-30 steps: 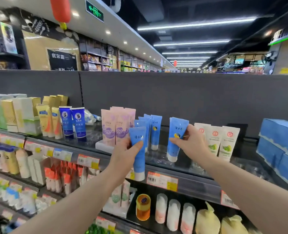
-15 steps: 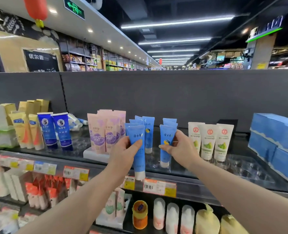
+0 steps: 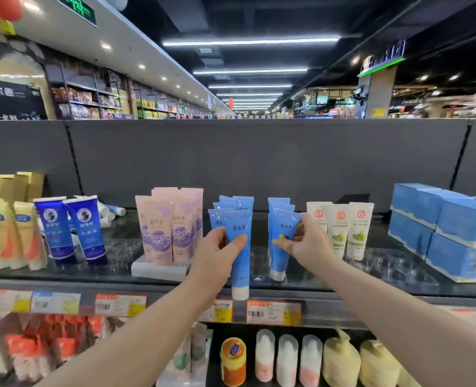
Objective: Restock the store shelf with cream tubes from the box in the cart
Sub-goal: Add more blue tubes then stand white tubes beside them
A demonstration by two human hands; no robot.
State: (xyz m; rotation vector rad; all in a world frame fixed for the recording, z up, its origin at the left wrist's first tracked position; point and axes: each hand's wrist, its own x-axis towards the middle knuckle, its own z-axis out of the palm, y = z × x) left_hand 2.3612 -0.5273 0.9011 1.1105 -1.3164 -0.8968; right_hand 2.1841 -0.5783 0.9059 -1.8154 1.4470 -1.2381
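My left hand [image 3: 217,254] grips a light blue cream tube [image 3: 239,263] with a white cap, upright, its cap hanging at the front edge of the top shelf [image 3: 119,276]. My right hand [image 3: 306,244] pinches a second light blue tube [image 3: 280,247] that stands cap-down on the shelf, at the front of a short row of like tubes. Behind the left tube stands another row of blue tubes [image 3: 232,203]. The box and the cart are out of view.
Pink tubes [image 3: 172,230] stand left of the blue rows, white tubes with green leaves [image 3: 340,227] right of them. Dark blue tubes [image 3: 72,227] and yellow tubes sit far left, blue boxes [image 3: 449,230] far right. Price tags [image 3: 273,311] line the shelf edge; bottles fill the shelf below.
My right hand has lowered its blue tube onto the shelf in front of its row. My left hand has kept its tube at about the same spot. The camera has tilted up a little.
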